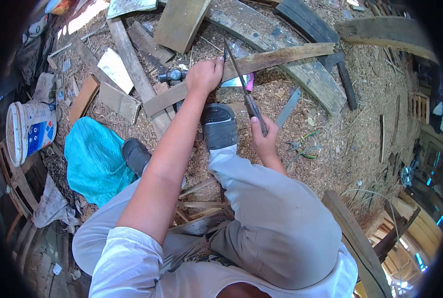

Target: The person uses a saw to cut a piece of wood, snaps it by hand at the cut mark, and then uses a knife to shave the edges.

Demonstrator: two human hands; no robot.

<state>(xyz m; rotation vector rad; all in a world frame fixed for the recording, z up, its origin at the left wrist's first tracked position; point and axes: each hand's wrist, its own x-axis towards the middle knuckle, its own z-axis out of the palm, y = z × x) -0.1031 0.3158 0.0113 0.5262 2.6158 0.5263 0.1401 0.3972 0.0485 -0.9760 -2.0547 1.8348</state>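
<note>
My left hand (205,77) is closed over a long wooden strip (286,53), pressing on it left of the saw. In my right hand (265,138) is the dark handle of a handsaw (241,74), its narrow blade seen almost edge-on. The blade slants up and away across the strip, just right of my left fingers. The strip's right part overlaps a weathered plank (313,82). A hammer (174,75) lies close to my left hand. My sandalled foot (219,130) rests just below the strip. Beneath the blade, something pink and shiny (250,82) partly shows.
Pliers (297,146) and a flat grey-blue strip (288,107) lie on wood shavings to the right. A teal sack (95,161) and white bucket (17,134) stand at left. Boards (182,22) and offcuts (84,98) litter the ground ahead. A beam (355,243) lies near my right knee.
</note>
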